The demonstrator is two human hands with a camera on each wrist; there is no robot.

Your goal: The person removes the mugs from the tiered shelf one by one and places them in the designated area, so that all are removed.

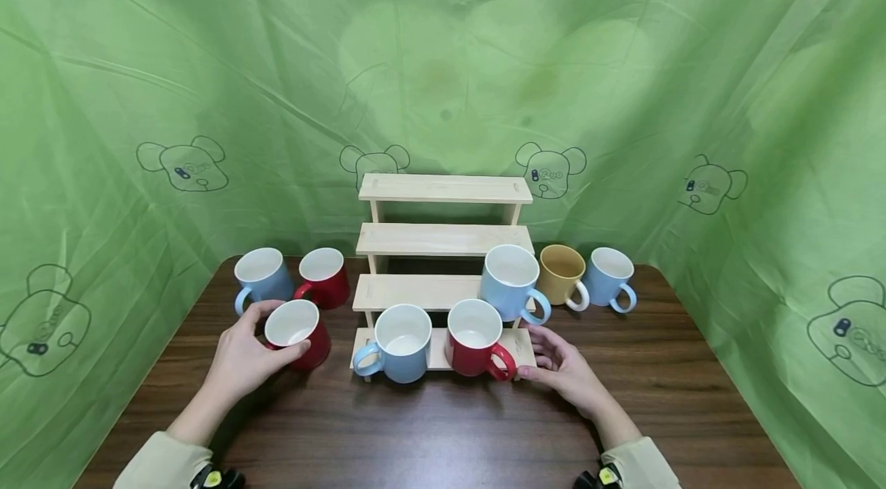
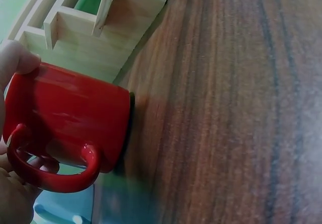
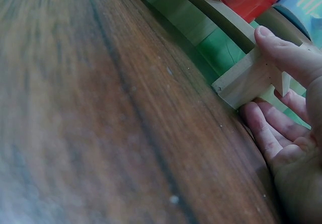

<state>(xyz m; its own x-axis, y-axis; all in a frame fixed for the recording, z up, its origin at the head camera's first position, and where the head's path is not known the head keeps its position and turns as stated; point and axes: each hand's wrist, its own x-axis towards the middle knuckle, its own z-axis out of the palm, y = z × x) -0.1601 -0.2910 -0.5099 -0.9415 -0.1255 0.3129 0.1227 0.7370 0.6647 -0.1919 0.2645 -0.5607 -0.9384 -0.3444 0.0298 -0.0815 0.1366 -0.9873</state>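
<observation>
My left hand [image 1: 235, 358] grips a red mug [image 1: 314, 350] with a white inside, left of the stepped wooden rack [image 1: 408, 291]. In the left wrist view this mug [image 2: 75, 116] has its handle toward the palm, its base close over the table. The right hand [image 1: 564, 370] holds the rack's lower right end. Its thumb [image 3: 274, 40] lies on the front of the step in the right wrist view, the other fingers bent by the side panel. On the lowest step stand a light blue mug [image 1: 404, 354] and a red mug [image 1: 467, 350]; a light blue mug [image 1: 505, 285] stands one step higher, at right.
Behind the left hand stand a light blue mug [image 1: 268, 285] and a red mug [image 1: 334, 289]. A mustard mug [image 1: 556, 274] and another light blue mug [image 1: 604, 285] are right of the rack. Green cloth [image 1: 443, 89] hangs around the dark wooden table [image 1: 415, 435].
</observation>
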